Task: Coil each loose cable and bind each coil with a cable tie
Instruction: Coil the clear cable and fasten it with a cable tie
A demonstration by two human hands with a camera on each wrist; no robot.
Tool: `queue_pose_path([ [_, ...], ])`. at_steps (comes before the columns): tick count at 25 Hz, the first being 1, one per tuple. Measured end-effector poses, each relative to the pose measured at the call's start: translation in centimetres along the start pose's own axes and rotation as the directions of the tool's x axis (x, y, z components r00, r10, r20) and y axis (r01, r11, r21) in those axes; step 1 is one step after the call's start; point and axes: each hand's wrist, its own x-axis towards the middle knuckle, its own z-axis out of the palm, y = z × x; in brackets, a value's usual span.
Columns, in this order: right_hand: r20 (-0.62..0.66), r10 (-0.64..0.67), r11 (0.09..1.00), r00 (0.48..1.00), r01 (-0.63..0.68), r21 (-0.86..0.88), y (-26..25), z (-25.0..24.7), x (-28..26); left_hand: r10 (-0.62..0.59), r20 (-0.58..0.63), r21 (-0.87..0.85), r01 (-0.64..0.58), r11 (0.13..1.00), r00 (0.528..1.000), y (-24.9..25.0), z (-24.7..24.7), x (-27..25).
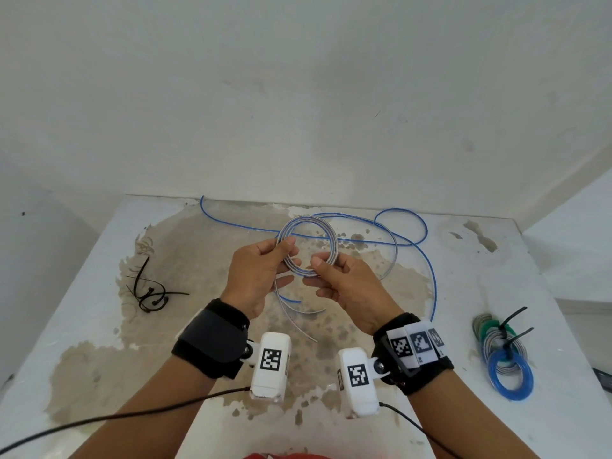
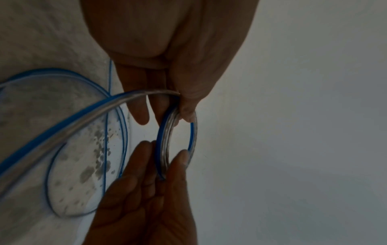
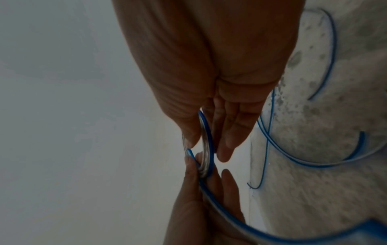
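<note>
The flat clear-and-blue ribbon cable coil is held in the air above the worn white counter, roughly midway between both hands and in front of the chest. The left hand has a closed grip on the coil's left side, thumb and fingers pinching the stacked turns together. The right hand pinches the lower right arc of the same coil between thumb and forefinger.

Governing relation: the unwound remainder of this cable leaves the coil on its right, curves down over the counter past the right hand and returns under the hands towards the person. The slack therefore lies on the right hand's side, while the left grip serves as the anchor. In my judgement the next turn falls to the right hand, drawing the slack up and over to the left pinch.

A thin loose blue wire runs across the far counter beneath the coil; it could snag if caught in the sweep. The black cable ties lie well to the left, nearer the left hand. The finished bound coils rest at the right edge
</note>
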Motion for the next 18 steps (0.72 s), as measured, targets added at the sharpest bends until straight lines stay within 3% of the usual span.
queue_pose_path([
  [5, 0.021, 0.041, 0.995, 0.999, -0.039, -0.09, -0.5, -0.3, -0.3, -0.044, 0.027, -0.096, 0.047, 0.994, 0.999, -0.2, 0.1, 0.0],
  [9, 0.01, 0.052, 0.999, 0.999, -0.052, -0.012, -1.7, -0.5, 0.6, 0.028, 0.081, 0.095, -0.036, 0.995, 0.996, -0.3, 0.0, -0.3],
  [13, -0.095, -0.039, 0.995, 0.995, 0.03, -0.09, -1.5, -0.1, 1.2, 0.054, 0.163, 0.189, -0.085, 0.978, 0.985, -0.1, 0.7, -1.1],
  [18, -0.168, -0.043, 0.991, 0.985, 0.063, 0.118, -1.0, 1.0, 1.2, 0.073, 0.097, 0.101, -0.083, 0.991, 0.993, -0.8, 1.9, -0.9],
])
